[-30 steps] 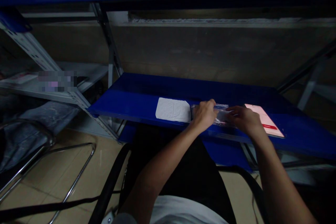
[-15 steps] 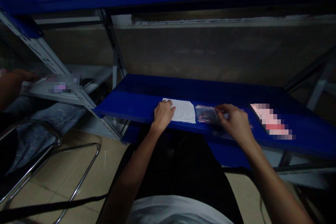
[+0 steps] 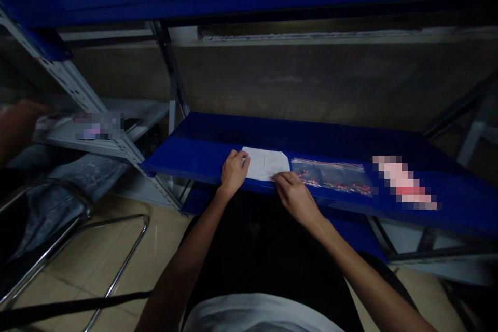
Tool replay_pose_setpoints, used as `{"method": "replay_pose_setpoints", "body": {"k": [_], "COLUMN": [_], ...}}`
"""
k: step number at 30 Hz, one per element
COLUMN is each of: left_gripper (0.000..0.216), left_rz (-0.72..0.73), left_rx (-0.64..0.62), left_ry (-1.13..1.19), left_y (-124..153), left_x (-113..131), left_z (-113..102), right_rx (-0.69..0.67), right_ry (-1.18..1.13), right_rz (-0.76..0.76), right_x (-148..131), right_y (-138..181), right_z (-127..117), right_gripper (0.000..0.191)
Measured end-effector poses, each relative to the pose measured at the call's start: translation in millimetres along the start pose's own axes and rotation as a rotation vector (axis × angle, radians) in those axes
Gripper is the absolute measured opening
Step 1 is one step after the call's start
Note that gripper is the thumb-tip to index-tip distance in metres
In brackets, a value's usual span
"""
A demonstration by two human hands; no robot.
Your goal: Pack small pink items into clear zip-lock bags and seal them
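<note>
The fingers (image 3: 238,158) of the left hand (image 3: 232,172) curl loosely over the left edge of a flat white rectangular cloth pad (image 3: 267,163), tips resting on it, not clamped round anything. The right hand (image 3: 294,195) lies with its fingers (image 3: 283,178) stretched nearly flat, pressing on the pad's near right corner at the front lip of the shelf; nothing is gripped there either. So the pad sits between the two hands, touched from both sides, flat on the glossy blue metal shelf (image 3: 202,140). Just right of the pad, almost touching it, lies a clear plastic zip bag with small pink bits inside (image 3: 332,177), free of both hands. Farther right on the same shelf is a pale card with red on it (image 3: 404,187), blurred out. Off to the left, another person's hand (image 3: 17,119) rests at a grey metal shelf (image 3: 128,114), and a chrome tube chair (image 3: 78,218) stands on the tan floor
</note>
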State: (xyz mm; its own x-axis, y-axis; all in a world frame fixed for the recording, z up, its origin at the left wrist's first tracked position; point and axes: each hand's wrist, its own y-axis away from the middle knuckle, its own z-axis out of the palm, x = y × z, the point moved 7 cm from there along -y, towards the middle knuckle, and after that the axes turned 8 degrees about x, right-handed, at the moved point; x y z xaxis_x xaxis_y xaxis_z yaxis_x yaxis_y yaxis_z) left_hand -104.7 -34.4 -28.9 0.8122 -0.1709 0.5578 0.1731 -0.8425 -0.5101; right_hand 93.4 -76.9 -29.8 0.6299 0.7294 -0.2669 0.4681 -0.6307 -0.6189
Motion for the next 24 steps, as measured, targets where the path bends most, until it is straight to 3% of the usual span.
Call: {"method": "replay_pose_setpoints", "body": {"k": [9,24], "left_gripper": [0.022,0.026], "left_rz": [0.049,0.135], "left_rx": [-0.007,0.019], "left_ry": [-0.016,-0.084], "left_y": [8.4,14.7], "left_x": [3.4,5.7], "left_z": [0.2,-0.4], "right_rx": [0.197,0.117], "right_ry": [-0.064,0.017], "right_rz": [0.032,-0.119], "right_x": [4.8,10.0], "right_y": [19.4,-3.1], "right_z": [7.1,17.6], "right_gripper": [0.039,0.045]}}
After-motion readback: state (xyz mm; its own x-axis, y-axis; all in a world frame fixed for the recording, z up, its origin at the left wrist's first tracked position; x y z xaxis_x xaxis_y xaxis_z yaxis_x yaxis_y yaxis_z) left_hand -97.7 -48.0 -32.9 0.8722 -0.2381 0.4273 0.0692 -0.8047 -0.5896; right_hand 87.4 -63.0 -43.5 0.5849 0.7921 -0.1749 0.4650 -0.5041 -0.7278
